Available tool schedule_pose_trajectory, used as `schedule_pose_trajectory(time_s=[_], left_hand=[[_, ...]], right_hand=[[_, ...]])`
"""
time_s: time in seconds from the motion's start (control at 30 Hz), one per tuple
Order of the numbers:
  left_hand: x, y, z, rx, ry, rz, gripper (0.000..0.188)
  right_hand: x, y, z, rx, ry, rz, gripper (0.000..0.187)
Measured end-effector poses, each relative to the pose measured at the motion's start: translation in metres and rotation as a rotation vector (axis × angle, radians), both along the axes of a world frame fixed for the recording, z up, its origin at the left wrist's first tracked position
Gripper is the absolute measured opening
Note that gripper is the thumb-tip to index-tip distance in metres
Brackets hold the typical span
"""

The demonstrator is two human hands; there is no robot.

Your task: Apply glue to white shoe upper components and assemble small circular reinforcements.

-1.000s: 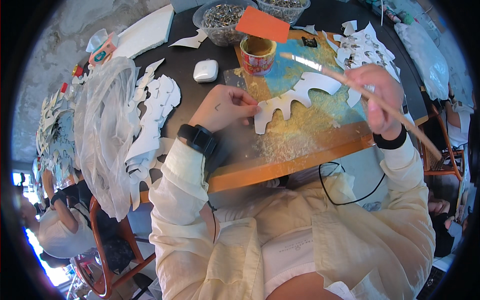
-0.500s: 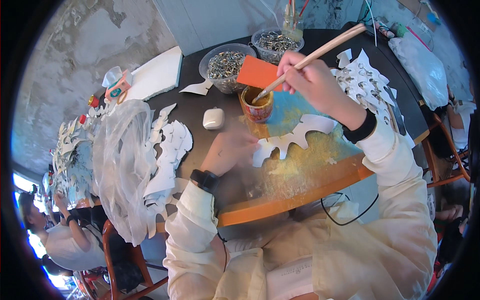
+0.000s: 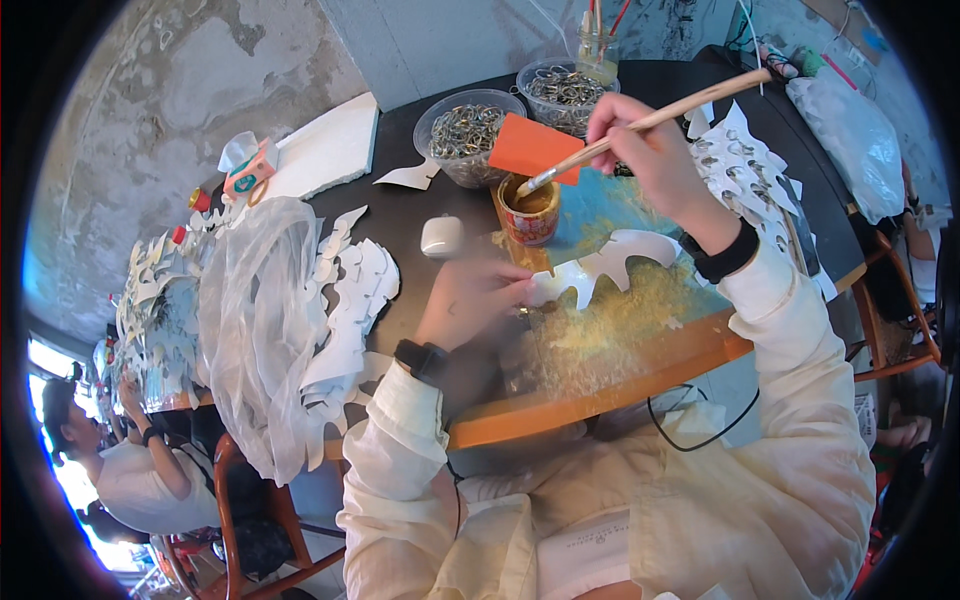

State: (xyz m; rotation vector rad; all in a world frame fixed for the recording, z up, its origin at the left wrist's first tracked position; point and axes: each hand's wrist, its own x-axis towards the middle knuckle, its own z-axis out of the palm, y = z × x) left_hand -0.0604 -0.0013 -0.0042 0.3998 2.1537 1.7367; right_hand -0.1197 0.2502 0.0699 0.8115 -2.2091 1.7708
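My right hand (image 3: 648,165) grips a paintbrush (image 3: 695,100) with a long wooden handle. Its bristle end rests at the inner rim of a small round pot (image 3: 531,226) of yellowish-brown paste. Below it, my left hand (image 3: 474,300) pinches the left end of a white scalloped cutout (image 3: 603,266) with pointed and rounded edges. The cutout lies over a tabletop area (image 3: 625,305) smeared with yellow and blue. An orange card (image 3: 535,147) sits just behind the pot, partly covered by the brush.
Clear bowls of metal rings (image 3: 468,132) stand at the back. A white earphone case (image 3: 441,237) is left of the pot. Stacked white cutouts (image 3: 350,315) and plastic sheeting (image 3: 255,340) lie left; more cutouts (image 3: 740,160) lie right. A person (image 3: 150,465) sits far left.
The brush's bristle end has come up from inside the pot to its rim, its handle tilting flatter. My left hand still pinches the cutout. The whole view has shifted slightly.
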Motion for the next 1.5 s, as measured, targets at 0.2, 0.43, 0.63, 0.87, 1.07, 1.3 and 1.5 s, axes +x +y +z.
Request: schedule_pose_trajectory(time_s=[0.2, 0.43, 0.63, 0.87, 1.07, 1.3, 1.5], left_hand=[[0.004, 0.003, 0.007, -0.079, 0.563, 0.027, 0.013], [0.013, 0.004, 0.020, -0.142, 1.058, 0.045, 0.017], [0.022, -0.003, 0.030, -0.216, 1.309, 0.007, 0.022], [0.034, 0.003, 0.042, -0.324, 1.607, -0.096, 0.025], [0.048, 0.011, 0.046, -0.360, 1.582, -0.125, 0.019], [0.048, 0.007, 0.045, -0.348, 1.637, -0.103, 0.022], [0.051, 0.009, 0.044, -0.356, 1.617, -0.102, 0.021]], right_hand=[[0.016, 0.030, -0.001, -0.125, -0.048, -0.017, 0.015], [0.033, 0.053, -0.007, -0.187, -0.166, -0.048, 0.022], [0.076, 0.069, -0.007, 0.100, -0.078, -0.177, 0.022], [0.185, 0.048, -0.017, -0.249, 0.071, -0.191, 0.035], [0.197, 0.041, -0.028, 0.039, 0.304, -0.165, 0.032], [0.193, 0.029, -0.042, 0.007, 0.354, -0.176, 0.030], [0.200, 0.041, -0.044, -0.056, 0.294, -0.090, 0.031]])
